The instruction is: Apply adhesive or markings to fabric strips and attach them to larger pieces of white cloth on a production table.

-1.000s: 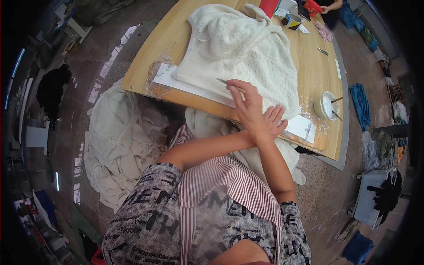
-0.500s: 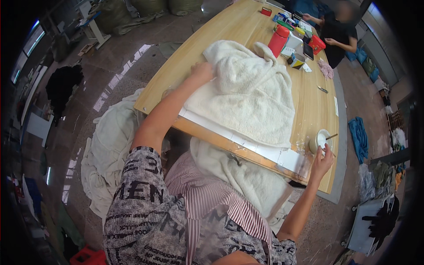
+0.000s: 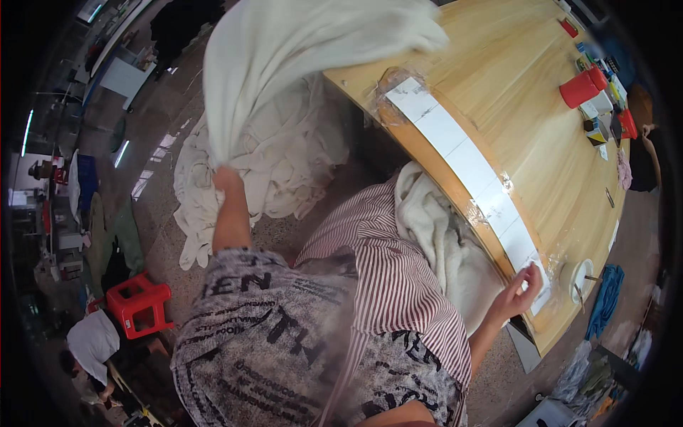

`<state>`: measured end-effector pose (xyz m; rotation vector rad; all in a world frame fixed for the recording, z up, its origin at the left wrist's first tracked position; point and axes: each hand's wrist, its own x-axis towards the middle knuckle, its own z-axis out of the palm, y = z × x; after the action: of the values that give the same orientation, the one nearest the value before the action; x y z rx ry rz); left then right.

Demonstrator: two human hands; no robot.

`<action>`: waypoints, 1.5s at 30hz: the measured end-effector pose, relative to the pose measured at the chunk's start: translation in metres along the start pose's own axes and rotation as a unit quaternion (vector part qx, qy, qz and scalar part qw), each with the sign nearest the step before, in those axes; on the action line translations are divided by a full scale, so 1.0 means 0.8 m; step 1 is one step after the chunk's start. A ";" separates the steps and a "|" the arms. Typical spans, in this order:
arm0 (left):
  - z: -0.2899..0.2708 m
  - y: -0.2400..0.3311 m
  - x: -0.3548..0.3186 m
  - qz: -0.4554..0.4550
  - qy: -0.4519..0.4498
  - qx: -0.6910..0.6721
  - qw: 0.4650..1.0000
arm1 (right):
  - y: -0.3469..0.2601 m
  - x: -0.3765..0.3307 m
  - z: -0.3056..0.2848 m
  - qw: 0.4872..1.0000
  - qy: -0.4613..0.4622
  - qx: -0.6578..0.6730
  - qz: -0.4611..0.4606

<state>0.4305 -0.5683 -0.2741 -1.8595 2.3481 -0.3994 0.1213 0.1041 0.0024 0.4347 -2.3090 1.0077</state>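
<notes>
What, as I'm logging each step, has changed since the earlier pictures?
The left hand, first flat on the white cloth, now grips it and has swept it leftward off the white strip. The right hand has drawn back from the bowl. The bowl and red bottle stayed put.

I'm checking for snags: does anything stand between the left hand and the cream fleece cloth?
Nothing visible: the left hand grips the cream fleece cloth directly. Its far end overlaps the pale wooden table; contact is unclear.
</notes>
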 end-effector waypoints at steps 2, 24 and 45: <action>0.059 0.032 -0.152 0.108 -0.100 0.085 0.986 | -0.023 -0.030 0.021 0.996 -0.075 0.024 0.033; -0.346 0.338 -0.276 0.307 -0.574 -0.649 0.392 | -0.108 -0.031 -0.070 0.791 -0.349 0.459 0.207; -0.256 0.298 -0.150 0.346 -0.010 -0.637 0.689 | 0.146 0.018 -0.403 0.848 0.081 0.482 0.203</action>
<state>0.1830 -0.3751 -0.1523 -0.7632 3.2560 1.6848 0.1728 0.4208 0.1231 0.2039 -1.6040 2.3120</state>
